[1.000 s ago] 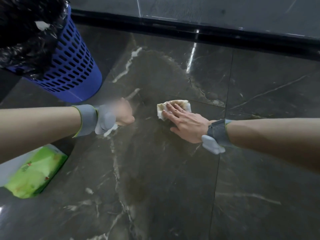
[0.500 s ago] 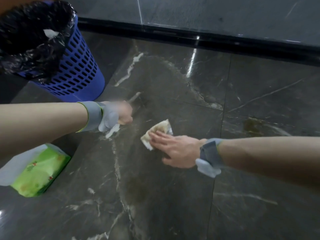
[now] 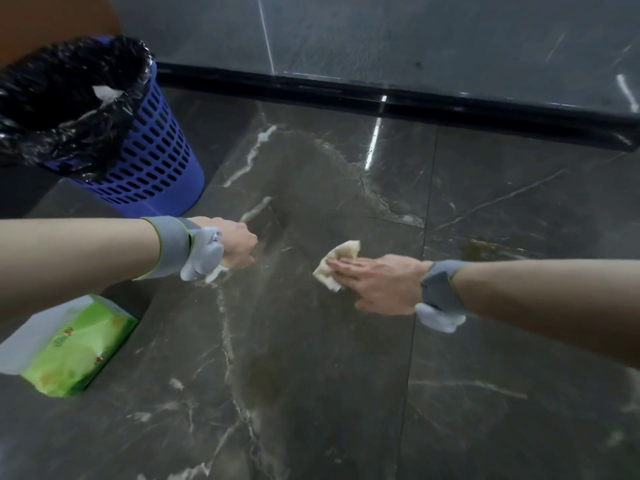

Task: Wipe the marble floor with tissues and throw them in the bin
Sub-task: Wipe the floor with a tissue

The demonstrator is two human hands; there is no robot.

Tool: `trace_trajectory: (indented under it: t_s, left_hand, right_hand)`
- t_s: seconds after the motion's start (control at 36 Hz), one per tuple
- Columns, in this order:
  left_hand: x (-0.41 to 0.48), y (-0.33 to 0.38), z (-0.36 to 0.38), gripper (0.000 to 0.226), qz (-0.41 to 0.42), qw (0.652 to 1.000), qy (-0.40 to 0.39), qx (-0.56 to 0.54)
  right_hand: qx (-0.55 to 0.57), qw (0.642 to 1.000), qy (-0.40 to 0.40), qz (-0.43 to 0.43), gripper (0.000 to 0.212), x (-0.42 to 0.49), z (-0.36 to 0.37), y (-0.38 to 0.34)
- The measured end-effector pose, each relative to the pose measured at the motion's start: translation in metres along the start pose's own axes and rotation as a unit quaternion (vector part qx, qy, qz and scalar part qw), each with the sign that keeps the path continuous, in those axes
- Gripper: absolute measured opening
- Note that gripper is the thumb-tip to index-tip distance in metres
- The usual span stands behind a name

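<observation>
My right hand (image 3: 379,284) lies flat with straight fingers on a stained, folded tissue (image 3: 336,262) and presses it onto the dark marble floor (image 3: 311,393). My left hand (image 3: 239,245) is curled into a fist resting on the floor to the left; a bit of white shows under it, though I cannot tell whether that is a tissue. A blue perforated bin (image 3: 152,161) with a black liner stands at the upper left, with a white tissue scrap inside. A brownish stain (image 3: 485,249) marks the floor just beyond my right forearm.
A green tissue pack (image 3: 78,348) lies on the floor at the lower left, below my left forearm. A black skirting strip (image 3: 415,105) and a dark wall run across the top. Faint smears show on the tile in front of me.
My right hand slid the tissue toward me and to the left, uncovering the brownish stain, and it keeps wiping there. The view shifted down and the bin shows more. My left fist stayed put.
</observation>
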State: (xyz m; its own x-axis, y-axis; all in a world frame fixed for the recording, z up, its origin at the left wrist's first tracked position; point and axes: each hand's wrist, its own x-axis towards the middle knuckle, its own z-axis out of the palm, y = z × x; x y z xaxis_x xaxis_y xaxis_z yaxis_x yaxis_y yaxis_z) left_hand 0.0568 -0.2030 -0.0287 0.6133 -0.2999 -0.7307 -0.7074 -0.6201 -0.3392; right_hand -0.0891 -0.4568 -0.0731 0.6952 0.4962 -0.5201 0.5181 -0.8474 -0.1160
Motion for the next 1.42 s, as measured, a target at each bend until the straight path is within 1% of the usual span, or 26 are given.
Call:
trace_trajectory:
  t_s: [0.14, 0.19, 0.25, 0.33, 0.44, 0.53, 0.64, 0.67, 0.72, 0.78, 0.81, 0.83, 0.89, 1.0, 1.08, 1.14, 1.19, 1.25, 1.28, 1.36, 1.42]
  left_hand:
    - [-0.005, 0.001, 0.0, 0.041, 0.014, 1.0, 0.008, 0.016]
    - [-0.009, -0.001, 0.0, 0.042, 0.019, 1.0, 0.009, 0.02]
    - [-0.009, -0.001, -0.001, 0.041, 0.022, 0.999, 0.009, 0.022]
    - [-0.011, -0.004, 0.001, 0.04, 0.02, 0.999, 0.016, 0.027]
    - [-0.012, -0.004, -0.004, 0.041, 0.018, 0.999, 0.016, 0.034]
    - [-0.013, -0.003, -0.01, 0.04, 0.023, 0.999, 0.016, 0.019]
    - [-0.014, 0.003, -0.018, 0.039, 0.034, 0.999, 0.023, 0.011]
    - [-0.015, 0.004, -0.02, 0.039, 0.038, 0.999, 0.025, 0.014]
    - [-0.018, 0.008, -0.022, 0.04, 0.046, 0.998, 0.03, 0.02]
    - [-0.02, 0.012, -0.022, 0.04, 0.051, 0.998, 0.033, 0.026]
    - [-0.022, 0.012, -0.021, 0.04, 0.051, 0.998, 0.035, 0.028]
    - [-0.023, 0.014, -0.021, 0.039, 0.053, 0.997, 0.037, 0.031]
    - [-0.023, 0.017, -0.019, 0.039, 0.058, 0.997, 0.038, 0.035]
    - [-0.019, 0.022, -0.014, 0.042, 0.068, 0.995, 0.055, 0.042]
    - [-0.01, 0.023, -0.006, 0.045, 0.07, 0.995, 0.065, 0.035]
    - [-0.002, 0.024, 0.003, 0.05, 0.069, 0.994, 0.073, 0.033]
    - [0.007, 0.023, 0.009, 0.056, 0.06, 0.993, 0.09, 0.036]
    - [0.018, 0.023, 0.009, 0.066, 0.049, 0.992, 0.107, 0.035]
    - [0.018, 0.023, 0.01, 0.071, 0.039, 0.993, 0.109, 0.027]
    - [0.027, 0.025, 0.007, 0.081, 0.015, 0.994, 0.11, -0.005]
    - [0.033, 0.026, 0.005, 0.082, -0.006, 0.994, 0.103, -0.034]
  right_hand:
    - [0.052, 0.988, 0.0, 0.148, 0.076, -0.01, -0.008, 0.035]
    - [0.049, 0.985, -0.006, 0.166, 0.077, -0.014, -0.003, 0.037]
    - [0.053, 0.984, -0.018, 0.167, 0.081, -0.016, 0.003, 0.035]
    - [0.055, 0.988, -0.02, 0.141, 0.081, -0.018, 0.01, 0.024]
    - [0.05, 0.996, -0.017, 0.065, 0.075, -0.024, 0.012, 0.009]
    - [0.025, 0.999, -0.028, -0.006, 0.072, -0.028, 0.011, -0.006]
    - [0.013, 0.998, -0.023, -0.056, 0.071, -0.032, 0.01, -0.02]
    - [0.002, 0.998, -0.01, -0.057, 0.068, -0.032, 0.008, -0.019]
    - [-0.017, 0.999, 0.014, -0.039, 0.05, -0.031, 0.001, -0.018]
    - [-0.004, 0.998, 0.064, 0.019, 0.027, -0.028, -0.006, -0.016]
    - [0.011, 0.994, 0.093, 0.049, 0.021, -0.025, -0.01, -0.016]
    - [0.025, 0.99, 0.115, 0.078, 0.02, -0.023, -0.014, -0.014]
    - [0.048, 0.983, 0.132, 0.117, 0.022, -0.016, -0.021, -0.012]
    - [0.073, 0.979, 0.126, 0.145, 0.027, -0.003, -0.027, -0.017]
    - [0.071, 0.987, 0.092, 0.115, 0.027, 0.003, -0.025, -0.028]
    - [0.054, 0.994, 0.058, 0.073, 0.028, 0.007, -0.016, -0.038]
    - [0.025, 0.998, 0.038, 0.049, 0.038, 0.009, -0.004, -0.048]
    - [0.052, 0.997, 0.036, 0.048, 0.064, 0.008, 0.011, -0.049]
    - [0.063, 0.997, 0.034, 0.043, 0.072, 0.007, 0.015, -0.052]
    - [0.071, 0.996, 0.052, 0.029, 0.08, 0.008, 0.026, -0.047]
    - [0.049, 0.997, 0.052, 0.024, 0.084, 0.014, 0.027, -0.039]
